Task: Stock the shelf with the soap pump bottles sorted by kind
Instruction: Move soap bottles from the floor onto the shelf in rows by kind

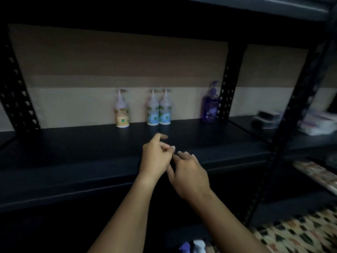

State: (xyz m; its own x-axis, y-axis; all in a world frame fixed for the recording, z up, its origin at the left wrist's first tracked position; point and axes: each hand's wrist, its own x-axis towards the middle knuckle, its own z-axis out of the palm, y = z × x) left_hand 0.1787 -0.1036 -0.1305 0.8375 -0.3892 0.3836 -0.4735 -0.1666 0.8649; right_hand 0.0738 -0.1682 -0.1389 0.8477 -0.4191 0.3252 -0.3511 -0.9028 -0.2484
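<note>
A black shelf board (73, 152) holds pump bottles along its back edge. One bottle with an orange label (121, 111) stands alone at the left. Two bottles with blue-green labels (152, 110) (165, 110) stand side by side in the middle. A purple bottle (211, 105) stands by the right upright. My left hand (155, 157) and my right hand (189, 172) hover close together over the shelf's front edge, fingers loosely curled, holding nothing. Pump tops of more bottles (193, 246) peek in at the bottom edge.
Cardboard sheets (109, 66) back the shelf. Perforated black uprights (228, 88) frame the bay. The neighbouring bay on the right holds dark and white packages (268, 119). A patterned floor (291, 234) shows at lower right. Another shelf board (255, 6) runs overhead.
</note>
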